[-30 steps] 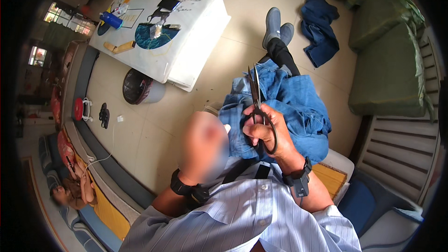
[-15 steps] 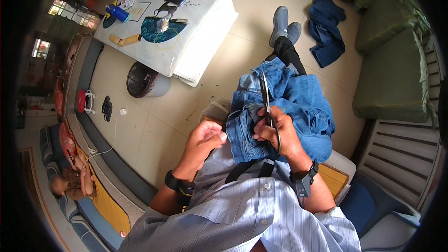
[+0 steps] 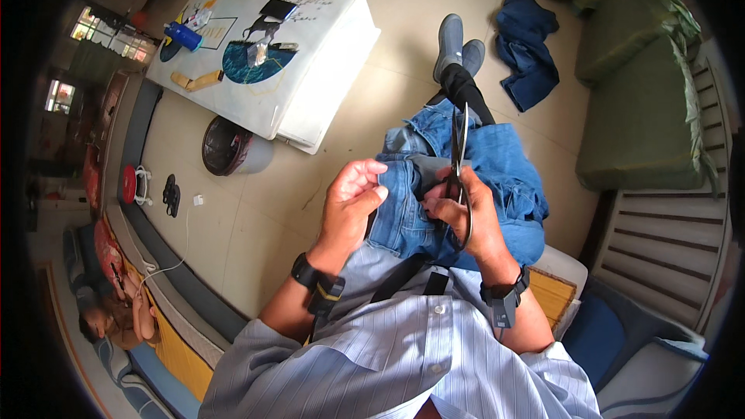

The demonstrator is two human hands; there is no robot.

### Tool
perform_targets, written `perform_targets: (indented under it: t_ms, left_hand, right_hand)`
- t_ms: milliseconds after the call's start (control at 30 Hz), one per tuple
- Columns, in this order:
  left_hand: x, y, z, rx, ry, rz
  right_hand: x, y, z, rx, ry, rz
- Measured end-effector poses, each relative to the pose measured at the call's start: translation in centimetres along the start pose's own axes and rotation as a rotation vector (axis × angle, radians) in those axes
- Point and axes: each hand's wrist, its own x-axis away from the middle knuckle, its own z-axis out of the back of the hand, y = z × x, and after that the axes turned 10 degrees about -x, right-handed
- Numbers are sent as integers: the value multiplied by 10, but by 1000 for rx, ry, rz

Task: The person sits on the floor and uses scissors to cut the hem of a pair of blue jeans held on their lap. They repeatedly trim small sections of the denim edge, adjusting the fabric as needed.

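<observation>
**Scissors upright over the jeans, denim edge to their left**

The jeans (image 3: 497, 186) lay across your lap, one folded edge drawn up between your hands. Your left hand (image 3: 351, 200) pinched that edge, fingers curled narrow around the denim. Just right of it, your right hand (image 3: 466, 213) held the scissors (image 3: 458, 163), fingers through the loops, blades nearly together and pointing away from you toward your shoes (image 3: 458, 45). So the cloth lay left of the blades, the right hand nearer them. A blue cloth (image 3: 531, 50) lay well apart on the floor.
</observation>
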Motion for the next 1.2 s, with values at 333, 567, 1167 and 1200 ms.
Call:
perform_targets:
  t_ms: [333, 567, 1167, 1200]
  left_hand:
    - [19, -23, 21, -757, -5, -5]
    - [35, -13, 4, -810, -172, 130]
    - [37, -4, 26, -518, -255, 437]
    - [39, -6, 28, -495, -252, 432]
  right_hand:
    - [-13, 40, 7, -234, -18, -123]
    - [-16, 45, 6, -223, -57, -127]
    - [-12, 46, 5, -276, -71, -130]
    - [-12, 45, 5, -294, -73, -135]
